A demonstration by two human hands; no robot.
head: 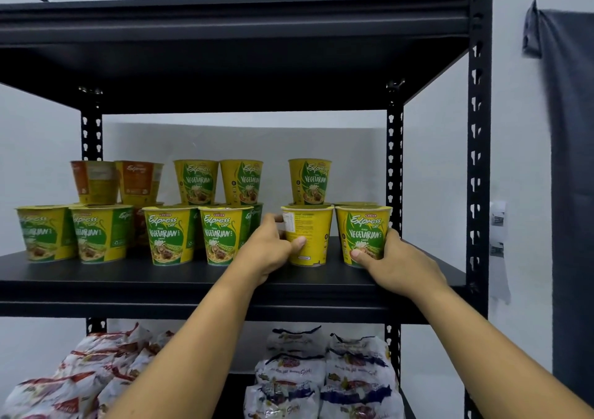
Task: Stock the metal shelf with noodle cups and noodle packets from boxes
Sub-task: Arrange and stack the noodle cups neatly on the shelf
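head view: both arms reach up to the middle board of the metal shelf [128,277], toward its front right corner. the left grip [270,248] is wrapped round a noodle cup [307,225] whose plain back label faces out, thumb on the front and fingers curled behind. the right grip [397,261] is clasping the end cup [363,229], the last one toward the right edge, thumb low on its green front. both cups stand upright on the board, just beside each other, in line with the front row of cups [173,235] that runs to the left edge. behind them a second row is stacked two high, and one stacked cup [308,180] stands right behind the left one. noodle packets [353,377] lie on the board below.

the step looks like squaring up these two cups. to do it well, i would twist the left cup on its base until the green front faces out like its neighbours, rather than lift it. keep both bases flat and slide gently, since a push toward the back edge could topple the stack behind. match the gap of the row, then let go.
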